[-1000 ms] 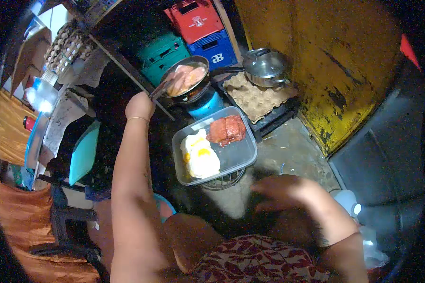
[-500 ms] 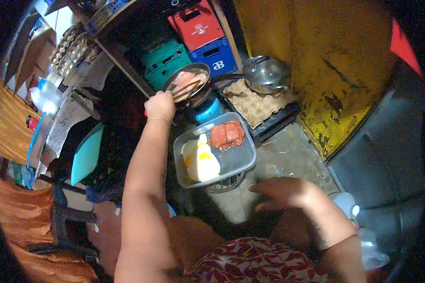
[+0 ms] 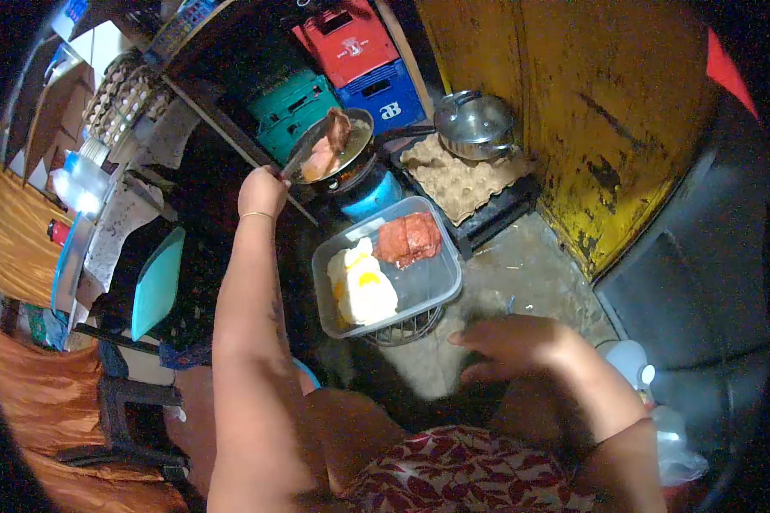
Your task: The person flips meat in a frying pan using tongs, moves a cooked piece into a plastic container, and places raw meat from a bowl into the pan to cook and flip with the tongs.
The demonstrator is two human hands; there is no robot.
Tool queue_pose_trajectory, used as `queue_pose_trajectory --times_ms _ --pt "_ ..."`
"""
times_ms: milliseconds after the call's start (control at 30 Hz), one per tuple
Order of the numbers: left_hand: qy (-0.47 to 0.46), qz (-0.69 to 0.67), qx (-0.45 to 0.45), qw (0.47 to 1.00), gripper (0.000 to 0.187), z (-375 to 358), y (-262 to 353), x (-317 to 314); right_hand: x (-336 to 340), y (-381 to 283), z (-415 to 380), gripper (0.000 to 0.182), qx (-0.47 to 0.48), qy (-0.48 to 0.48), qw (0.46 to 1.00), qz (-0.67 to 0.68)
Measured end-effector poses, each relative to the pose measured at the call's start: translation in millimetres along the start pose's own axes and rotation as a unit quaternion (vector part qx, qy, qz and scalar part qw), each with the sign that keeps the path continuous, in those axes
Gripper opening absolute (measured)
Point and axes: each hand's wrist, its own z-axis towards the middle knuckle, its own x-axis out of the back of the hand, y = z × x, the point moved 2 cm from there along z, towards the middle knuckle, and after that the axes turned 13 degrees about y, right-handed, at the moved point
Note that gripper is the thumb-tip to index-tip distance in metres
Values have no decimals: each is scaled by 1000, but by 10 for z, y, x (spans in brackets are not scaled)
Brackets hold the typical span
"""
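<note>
My left hand (image 3: 263, 193) is wrapped round the handle of a dark slotted spatula (image 3: 302, 156), reaching over a frying pan (image 3: 364, 147). One browned slice of meat (image 3: 339, 130) stands tilted up at the tool's far end; a paler slice (image 3: 320, 162) lies in the pan below it. My right hand (image 3: 509, 346) hovers in front of my body, fingers stretched out with nothing in them. Between my arms a clear plastic container (image 3: 432, 286) holds fried eggs (image 3: 368, 291) on its left and reddish raw-looking meat slices (image 3: 409, 239) on its right.
The pan rests on a burner above a blue gas cylinder (image 3: 372, 201). A lidded metal pot (image 3: 475, 126) stands on a cardboard egg tray (image 3: 462, 179) at its right. Crates, red (image 3: 346, 43), blue (image 3: 383, 94) and green (image 3: 295, 111), are stacked behind. A yellow panel (image 3: 573, 128) rises at right.
My left hand has shifted left and slightly back with the spatula. A meat slice that lay in the pan is now tipped up, browned. My right hand has hardly moved.
</note>
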Motion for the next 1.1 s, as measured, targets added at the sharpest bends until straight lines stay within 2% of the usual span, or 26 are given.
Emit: queue_pose_trajectory --times_ms 100,133,200,300,400,533,600,633,667,700,733,800,867,933,1000,1067,1100 --pt "11 -33 -16 999 25 71 -27 -46 0 8 42 69 0 -13 1000 -8" --pt "10 -32 -16 999 25 50 24 -18 59 -31 75 69 -22 -46 999 -17" --pt "-59 -83 68 992 23 -47 105 -34 69 -29 83 68 -44 -85 995 -20" --pt "-105 -133 127 977 22 -44 1 -349 20 3 48 68 -26 -40 999 -15" --pt "-129 -92 149 976 24 -119 17 -436 68 -24 31 67 -16 -32 999 -21" --pt "-127 -100 163 973 27 -163 3 -459 145 -91 115 68 -57 -106 992 -24" --pt "-135 -94 122 979 29 -99 -50 -541 127 -67 122 68 -68 -127 989 -16" --pt "-134 -94 122 979 29 -61 -90 -530 95 -33 103 68 -35 -91 995 -21" --pt "-129 -65 76 987 29 -15 -122 -507 75 -15 80 68 -3 -55 998 -25" --pt "-122 -36 29 991 29 14 -130 -470 57 -11 52 68 -3 -54 998 -26" --pt "-121 -36 28 992 29 11 -103 -353 46 -11 29 68 -7 -37 999 -21" --pt "-111 48 -34 992 29 17 -88 -88 52 -16 40 68 -8 -19 1000 -16" --pt "-93 90 -33 991 28 45 -184 42 55 -8 76 68 -20 -59 998 -17" --pt "-54 162 -49 984 25 -18 -179 265 64 -10 79 68 -14 -59 998 -18" --pt "-31 176 -66 982 23 -34 -224 384 17 38 51 68 -11 -58 998 -18" --pt "-8 187 -85 979 21 -19 -222 471 -90 119 29 68 42 15 999 -17" --pt "-15 201 -110 973 21 -8 -193 515 -49 76 32 68 43 15 999 -17"
